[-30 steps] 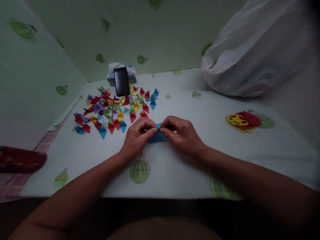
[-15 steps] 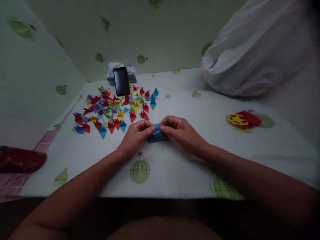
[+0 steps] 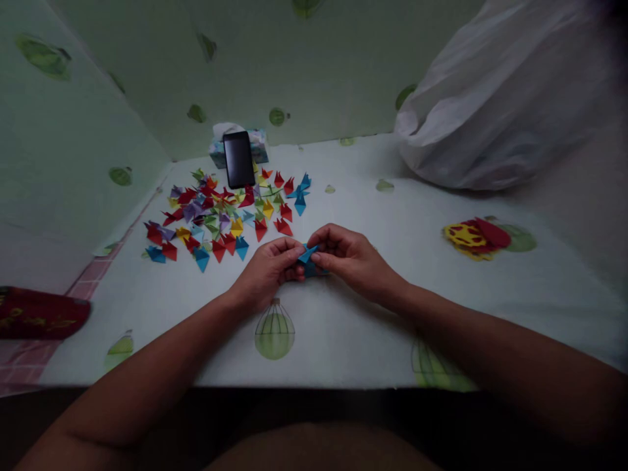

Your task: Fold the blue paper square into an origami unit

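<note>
Blue paper: a small folded piece of blue paper (image 3: 308,255) sits pinched between your two hands, just above the tabletop (image 3: 343,327), about midway between its left and right edges and nearer the front edge than the back.
Left hand: your left hand (image 3: 267,271) grips the paper's left end, thumb and fingers closed on it.
Right hand: your right hand (image 3: 350,258) clamps the right end, fingertips meeting the left hand's almost tip to tip.
Doing it well: line up the edges before you press, then run a fingertip along the crease so it sets sharp; keeping the piece low over the tabletop should steady both wrists.
Finished pieces: a scatter of coloured folded pieces (image 3: 226,212) lies toward the back-left corner, well apart from your hands.
Phone: a dark phone (image 3: 239,159) leans at the back edge behind that scatter.
Other things: a white plastic bag (image 3: 505,104) fills the back-right corner; red and yellow paper (image 3: 475,237) lies near the right edge.
Hard to see: your fingers cover most of the paper, so its exact fold is unclear; the light is dim.
</note>
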